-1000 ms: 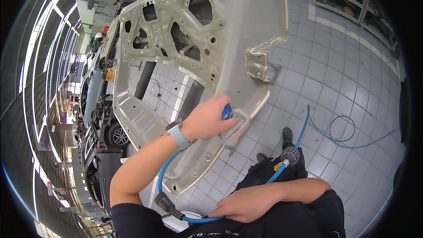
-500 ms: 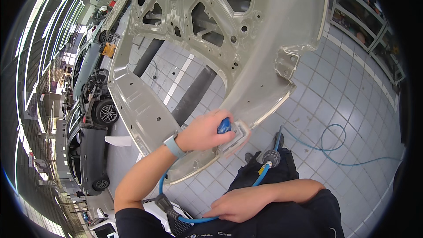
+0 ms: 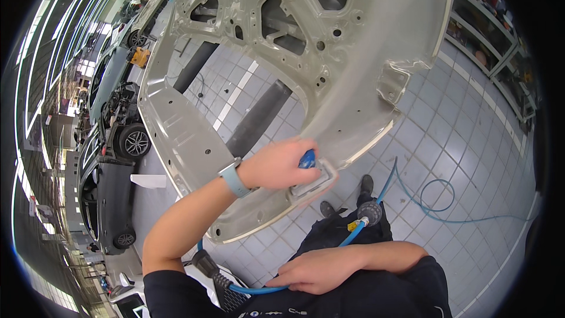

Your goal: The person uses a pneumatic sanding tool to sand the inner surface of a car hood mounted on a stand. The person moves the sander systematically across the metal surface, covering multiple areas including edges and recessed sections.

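My left hand (image 3: 276, 165), with a pale blue watch band on the wrist, is wrapped around the blue grip of a sander (image 3: 307, 159). The sander's rectangular pad lies against the near rim of a large grey-beige car body panel (image 3: 359, 135); the pad's edge is blurred. Across my waist, my right hand (image 3: 315, 268) is closed around a blue air hose (image 3: 259, 290). A dark fitting (image 3: 205, 264) sits on this hose below my left forearm. Part of the hose is hidden behind that forearm. A round dark coupling (image 3: 369, 212) hangs on the hose at my right.
Dark padded stand bars (image 3: 259, 118) show through the panel's openings. More blue hose (image 3: 438, 206) loops over the tiled floor at right. A shelf cart (image 3: 482, 35) stands far right. Cars (image 3: 109, 200) line the left side; a white car (image 3: 126, 300) is at lower left.
The view has shifted slightly, so the panel appears a little to the right. The sander remains on the near rim, with only a small shift. My right hand keeps its hold on the hose.
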